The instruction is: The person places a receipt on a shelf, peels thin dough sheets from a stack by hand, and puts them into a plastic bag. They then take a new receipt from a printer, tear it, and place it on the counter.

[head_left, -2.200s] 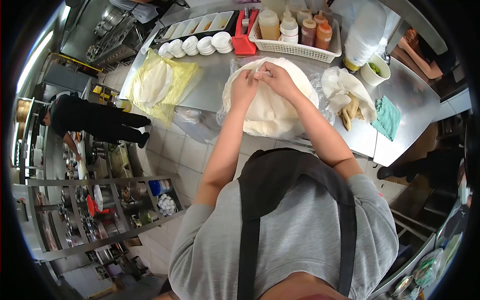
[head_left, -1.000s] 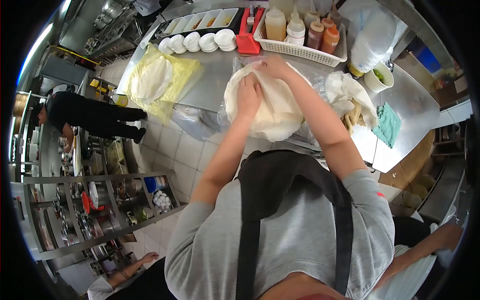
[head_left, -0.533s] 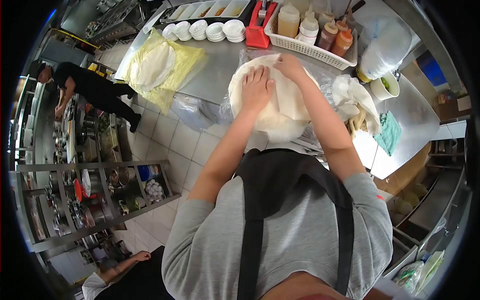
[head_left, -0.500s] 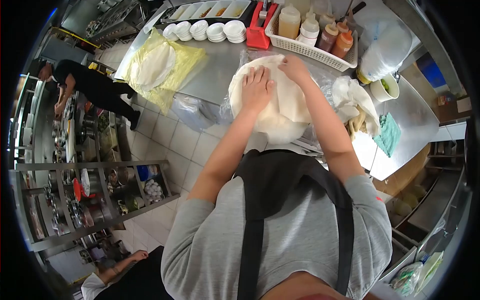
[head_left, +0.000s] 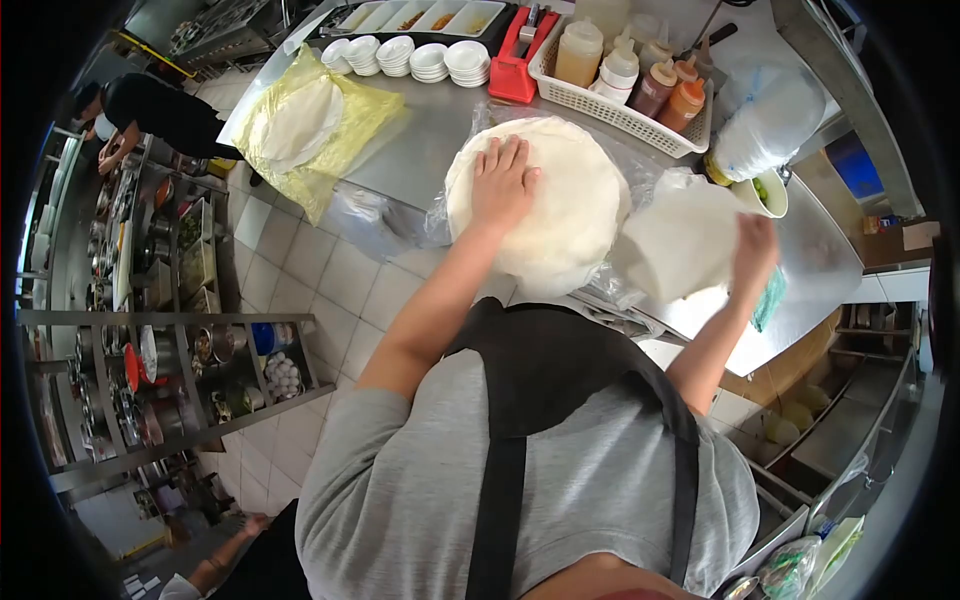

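A stack of thin round flatbreads point(head_left: 575, 205) lies on clear plastic at the front of the steel counter. My left hand point(head_left: 503, 185) rests flat on its upper left part, fingers slightly spread. To the right, my right hand point(head_left: 757, 250) is closed on the edge of a single flatbread point(head_left: 685, 235), which hangs beside the stack; motion blurs the hand a little. Crumpled plastic shows under and around the stack. A green cloth point(head_left: 769, 297) lies just beyond my right hand, partly covered by it.
Flatbread on a yellow plastic bag point(head_left: 370, 115) is at left. Behind stand white dishes point(head_left: 428, 65), a red-framed tool point(head_left: 515, 75) and a basket point(head_left: 625, 118) of sauce bottles. A white bowl point(head_left: 775, 197) stands at right. A co-worker point(head_left: 165, 115) stands far left; another person's arm shows lower left.
My right hand has moved from the top of the stack to the right, carrying one flatbread off it. My left hand has stayed on the stack. The co-worker at left has shifted slightly.
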`<act>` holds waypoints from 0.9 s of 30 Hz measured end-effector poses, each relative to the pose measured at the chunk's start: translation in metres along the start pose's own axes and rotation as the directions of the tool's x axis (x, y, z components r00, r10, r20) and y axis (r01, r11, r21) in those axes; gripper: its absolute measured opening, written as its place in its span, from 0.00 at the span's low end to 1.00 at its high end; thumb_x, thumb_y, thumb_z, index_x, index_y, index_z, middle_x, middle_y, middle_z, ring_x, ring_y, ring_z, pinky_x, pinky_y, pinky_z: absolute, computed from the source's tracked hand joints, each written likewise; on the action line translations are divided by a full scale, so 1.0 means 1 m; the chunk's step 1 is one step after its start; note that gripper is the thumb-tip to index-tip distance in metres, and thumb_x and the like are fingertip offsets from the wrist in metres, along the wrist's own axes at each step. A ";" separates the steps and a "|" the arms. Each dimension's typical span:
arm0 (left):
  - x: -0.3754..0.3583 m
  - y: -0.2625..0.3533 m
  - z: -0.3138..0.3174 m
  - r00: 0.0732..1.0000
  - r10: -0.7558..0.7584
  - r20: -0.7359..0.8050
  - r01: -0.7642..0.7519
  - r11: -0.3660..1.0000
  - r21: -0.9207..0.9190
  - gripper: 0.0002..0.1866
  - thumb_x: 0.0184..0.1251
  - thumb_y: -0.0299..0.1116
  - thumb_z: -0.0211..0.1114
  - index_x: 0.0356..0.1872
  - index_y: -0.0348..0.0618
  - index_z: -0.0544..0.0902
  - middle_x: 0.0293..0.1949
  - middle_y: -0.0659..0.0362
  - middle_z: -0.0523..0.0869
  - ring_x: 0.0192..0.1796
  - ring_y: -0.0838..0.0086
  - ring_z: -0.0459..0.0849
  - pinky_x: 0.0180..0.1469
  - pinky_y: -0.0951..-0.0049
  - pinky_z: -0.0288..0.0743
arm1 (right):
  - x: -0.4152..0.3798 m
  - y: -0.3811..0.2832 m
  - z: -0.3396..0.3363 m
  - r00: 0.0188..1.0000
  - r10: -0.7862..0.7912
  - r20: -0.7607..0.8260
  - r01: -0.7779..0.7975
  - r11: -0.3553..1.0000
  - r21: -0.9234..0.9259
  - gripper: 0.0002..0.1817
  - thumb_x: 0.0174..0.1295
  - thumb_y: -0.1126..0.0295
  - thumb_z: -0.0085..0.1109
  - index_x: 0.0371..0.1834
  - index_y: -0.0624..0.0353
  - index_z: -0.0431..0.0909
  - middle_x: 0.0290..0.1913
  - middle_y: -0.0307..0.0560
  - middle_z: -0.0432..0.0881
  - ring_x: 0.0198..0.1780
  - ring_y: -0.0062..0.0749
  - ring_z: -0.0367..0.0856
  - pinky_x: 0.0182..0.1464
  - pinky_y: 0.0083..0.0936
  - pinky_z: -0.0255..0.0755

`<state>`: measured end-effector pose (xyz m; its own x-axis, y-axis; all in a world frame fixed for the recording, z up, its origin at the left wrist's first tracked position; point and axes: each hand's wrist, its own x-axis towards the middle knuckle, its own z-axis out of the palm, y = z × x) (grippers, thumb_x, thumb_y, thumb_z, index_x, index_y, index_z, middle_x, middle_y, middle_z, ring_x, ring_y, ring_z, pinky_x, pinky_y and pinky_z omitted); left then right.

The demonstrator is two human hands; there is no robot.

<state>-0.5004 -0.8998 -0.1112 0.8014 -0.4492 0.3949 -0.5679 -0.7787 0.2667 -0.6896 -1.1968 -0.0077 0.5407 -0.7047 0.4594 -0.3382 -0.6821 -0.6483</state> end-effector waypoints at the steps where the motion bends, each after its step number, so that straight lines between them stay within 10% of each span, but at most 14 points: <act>1: 0.000 0.000 0.000 1.000 0.003 0.001 -0.003 1.000 -0.004 0.26 0.67 0.47 0.45 0.62 0.44 0.66 0.65 0.56 0.64 0.68 0.58 0.56 0.68 0.54 0.45 | 0.005 0.006 -0.028 1.000 -0.002 -0.023 -0.001 0.995 -0.096 0.12 0.57 0.63 0.57 0.33 0.62 0.75 0.28 0.51 0.78 0.30 0.34 0.75 0.37 0.26 0.68; 4: 0.003 -0.001 0.003 1.000 0.008 -0.025 -0.007 1.000 0.010 0.26 0.65 0.47 0.48 0.60 0.43 0.68 0.64 0.56 0.66 0.68 0.58 0.56 0.68 0.54 0.44 | 0.008 0.010 -0.088 0.999 0.015 0.036 -0.030 0.886 0.463 0.04 0.60 0.76 0.57 0.34 0.63 0.72 0.29 0.32 0.73 0.33 0.13 0.69 0.36 0.09 0.62; 9: 0.022 -0.021 -0.032 0.952 -0.277 0.131 0.306 0.847 -0.434 0.26 0.59 0.37 0.60 0.58 0.41 0.69 0.59 0.48 0.70 0.63 0.55 0.64 0.64 0.63 0.58 | 0.009 -0.054 -0.120 0.925 -0.283 0.253 0.119 0.850 0.513 0.03 0.56 0.82 0.57 0.32 0.66 0.72 0.28 0.34 0.75 0.32 0.12 0.71 0.35 0.08 0.62; 12: 0.013 0.013 -0.060 0.988 0.110 0.108 -0.006 0.727 -0.687 0.32 0.53 0.40 0.68 0.58 0.39 0.68 0.58 0.48 0.71 0.62 0.56 0.66 0.64 0.67 0.59 | 0.008 -0.100 -0.120 0.775 -0.528 0.348 0.273 0.776 0.569 0.05 0.53 0.83 0.59 0.32 0.66 0.74 0.26 0.34 0.75 0.30 0.14 0.72 0.32 0.10 0.63; 17: -0.023 0.112 -0.135 0.969 0.246 -0.001 -0.120 0.466 -0.876 0.33 0.51 0.35 0.70 0.59 0.38 0.67 0.59 0.50 0.70 0.62 0.65 0.68 0.64 0.65 0.58 | 0.002 -0.148 -0.104 0.517 -0.828 0.218 0.522 0.507 0.686 0.06 0.51 0.81 0.62 0.31 0.66 0.74 0.24 0.35 0.75 0.25 0.16 0.71 0.28 0.12 0.61; 19: -0.029 0.098 -0.152 0.884 0.444 0.145 -0.056 0.409 -0.911 0.38 0.50 0.36 0.71 0.62 0.37 0.62 0.60 0.51 0.68 0.60 0.68 0.70 0.62 0.65 0.60 | -0.009 -0.161 -0.099 0.804 -0.545 0.239 0.207 0.633 0.746 0.06 0.53 0.79 0.62 0.29 0.64 0.73 0.23 0.35 0.74 0.23 0.14 0.69 0.26 0.12 0.59; 21: -0.037 0.086 -0.160 0.843 0.492 0.219 0.055 0.327 -0.944 0.45 0.47 0.39 0.73 0.64 0.38 0.57 0.59 0.51 0.67 0.57 0.69 0.71 0.59 0.66 0.64 | -0.004 -0.166 -0.082 0.838 -0.476 0.267 0.135 0.654 0.744 0.05 0.55 0.78 0.59 0.29 0.62 0.71 0.23 0.33 0.73 0.22 0.11 0.66 0.24 0.11 0.57; 23: -0.044 0.083 -0.166 0.907 0.403 0.124 0.232 -0.232 -0.945 0.47 0.47 0.43 0.73 0.65 0.39 0.55 0.56 0.52 0.70 0.51 0.69 0.74 0.53 0.71 0.68 | 0.003 -0.167 -0.053 0.788 -0.477 0.389 -0.056 0.574 0.817 0.05 0.58 0.78 0.55 0.30 0.60 0.68 0.23 0.31 0.72 0.22 0.08 0.66 0.23 0.09 0.56; 25: -0.056 0.086 -0.167 0.938 0.339 0.078 0.134 -0.144 -0.981 0.45 0.48 0.40 0.72 0.64 0.39 0.54 0.55 0.49 0.70 0.50 0.65 0.75 0.52 0.69 0.69 | -0.003 -0.180 -0.034 0.756 -0.482 0.444 -0.122 0.562 0.818 0.05 0.59 0.78 0.53 0.29 0.59 0.66 0.22 0.30 0.71 0.21 0.07 0.65 0.23 0.08 0.56; 27: -0.067 0.089 -0.164 0.983 0.147 0.111 0.018 0.523 -0.852 0.45 0.49 0.40 0.71 0.64 0.39 0.52 0.54 0.49 0.71 0.50 0.65 0.76 0.51 0.68 0.69 | -0.006 -0.184 -0.024 0.763 -0.468 0.446 -0.148 0.544 0.826 0.06 0.60 0.78 0.53 0.29 0.58 0.66 0.21 0.28 0.69 0.21 0.07 0.63 0.23 0.09 0.54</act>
<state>-0.6356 -0.8668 0.0306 0.7251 -0.6047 0.3296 -0.4422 -0.0420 0.8959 -0.6491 -1.0715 0.1237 0.9142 -0.1310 0.3834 0.3716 -0.1056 -0.9223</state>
